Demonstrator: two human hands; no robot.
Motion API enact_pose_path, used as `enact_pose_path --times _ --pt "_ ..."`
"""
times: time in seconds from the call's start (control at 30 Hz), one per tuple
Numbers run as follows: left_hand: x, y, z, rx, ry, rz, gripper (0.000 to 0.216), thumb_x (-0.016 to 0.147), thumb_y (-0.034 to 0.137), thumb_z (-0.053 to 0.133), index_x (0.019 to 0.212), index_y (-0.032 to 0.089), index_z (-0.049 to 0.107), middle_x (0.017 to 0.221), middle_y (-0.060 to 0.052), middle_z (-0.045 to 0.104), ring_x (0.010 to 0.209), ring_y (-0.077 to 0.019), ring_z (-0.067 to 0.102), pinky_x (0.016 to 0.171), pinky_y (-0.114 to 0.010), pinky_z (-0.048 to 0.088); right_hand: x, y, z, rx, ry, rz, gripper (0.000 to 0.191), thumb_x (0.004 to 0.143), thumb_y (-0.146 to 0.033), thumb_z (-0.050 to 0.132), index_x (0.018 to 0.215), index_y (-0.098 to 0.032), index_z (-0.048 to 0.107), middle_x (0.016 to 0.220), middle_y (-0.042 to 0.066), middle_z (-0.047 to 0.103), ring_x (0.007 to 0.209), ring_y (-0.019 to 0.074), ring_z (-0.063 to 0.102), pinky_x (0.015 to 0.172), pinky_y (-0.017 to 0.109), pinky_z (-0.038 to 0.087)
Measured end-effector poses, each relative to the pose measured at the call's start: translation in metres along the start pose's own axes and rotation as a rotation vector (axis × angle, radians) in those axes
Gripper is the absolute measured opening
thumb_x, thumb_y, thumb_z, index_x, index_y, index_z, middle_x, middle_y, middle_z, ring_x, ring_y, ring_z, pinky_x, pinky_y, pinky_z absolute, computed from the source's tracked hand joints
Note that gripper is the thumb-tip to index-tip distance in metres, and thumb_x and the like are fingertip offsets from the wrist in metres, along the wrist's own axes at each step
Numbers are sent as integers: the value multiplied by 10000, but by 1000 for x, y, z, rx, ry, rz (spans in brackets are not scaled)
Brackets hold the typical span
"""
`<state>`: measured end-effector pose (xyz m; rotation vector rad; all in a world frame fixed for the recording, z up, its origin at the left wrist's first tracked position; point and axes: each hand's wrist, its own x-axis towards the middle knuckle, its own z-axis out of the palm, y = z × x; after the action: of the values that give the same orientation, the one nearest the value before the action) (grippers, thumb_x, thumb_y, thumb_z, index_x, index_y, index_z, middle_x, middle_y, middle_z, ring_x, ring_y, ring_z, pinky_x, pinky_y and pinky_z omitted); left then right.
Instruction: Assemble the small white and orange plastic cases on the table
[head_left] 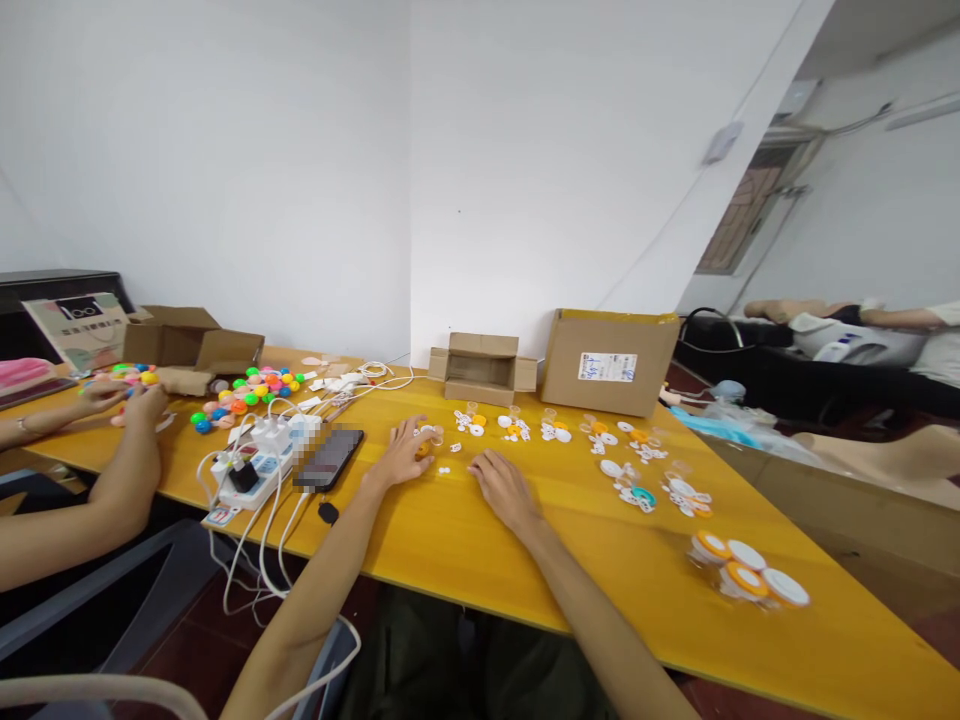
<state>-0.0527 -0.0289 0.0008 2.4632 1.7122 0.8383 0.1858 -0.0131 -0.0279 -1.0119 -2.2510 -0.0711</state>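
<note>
Small clear plastic cup [430,440] touches curled fingertips of left hand [403,457]; grip unclear. Right hand [504,488] lies flat, spread, on yellow wooden table [480,565].

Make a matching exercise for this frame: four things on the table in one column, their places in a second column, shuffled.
1 phone
2 labelled box
3 coloured balls
4 orange-and-white lids

A near the right front edge of the table
B by the co-worker's hands, far left
C just left of the left hand
D by the wall, right of the small open box

Pairs: 1-C, 2-D, 3-B, 4-A
</note>
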Motion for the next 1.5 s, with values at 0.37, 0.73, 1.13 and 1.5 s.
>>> enact_pose_path --times 0.37,0.73,1.13,1.5 --pt "-1 -5 -3 72 12 -92 228 820 268 629 1047 278 637 1390 -67 496 1228 -304 466 1035 -500 401 -11 0 -7 -88 58 -20 247 1001 -227 458 850 -247 652 856 41 664 732 172 626 639 265 453" --pt "1 -13 2 13 96 -34 126 804 239 649 929 242 637 1287 -72 542 1172 -283 481 989 -448 414 -23 32 -21 -153 50 299 207 937 -194 538 781 -246 663 851 52 660 710 182 613 577 282 406" --pt "5 23 2 -121 215 186 125 888 292 606 995 235 574 1004 -44 619 989 -224 573 907 -376 446 -19 -6 -15 23 -36 -174 178 984 -233 531 876 -248 672 849 41 654 813 191 636 739 294 503" --pt "6 43 12 -161 137 340 129 891 254 561 1013 246 602 987 -59 650 957 -231 614 901 -384 490 -17 -6 -22 249 -9 43 219 997 -279 468 913 -263 670 888 37 696 808 192 659 731 284 502"
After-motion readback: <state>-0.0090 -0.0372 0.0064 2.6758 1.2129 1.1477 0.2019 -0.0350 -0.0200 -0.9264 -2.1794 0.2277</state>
